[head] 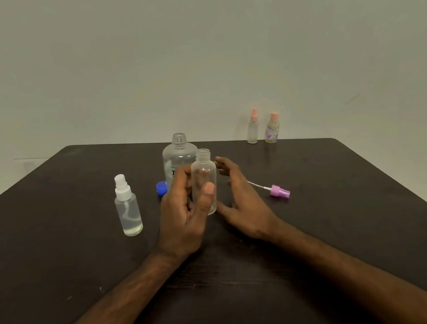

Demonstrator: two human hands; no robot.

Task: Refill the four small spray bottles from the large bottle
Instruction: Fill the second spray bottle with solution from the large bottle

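My left hand (pixel 184 215) grips an uncapped clear small bottle (pixel 204 175), upright on the dark table (pixel 349 197), thumb across its front. Just right of that bottle, my right hand (pixel 239 199) is open with relaxed fingers and holds nothing. Behind stands the large clear bottle (pixel 178 155), uncapped, its blue cap (pixel 161 188) lying to its left. A purple spray head (pixel 279 192) with its tube lies to the right. At the left stands a white-capped spray bottle (pixel 127 207) with liquid in it. Two pink-capped spray bottles (pixel 252 127) (pixel 272 128) stand at the far edge.
A plain wall rises behind the table. The table's far right corner is near the two pink-capped bottles. Both forearms reach in from the near edge.
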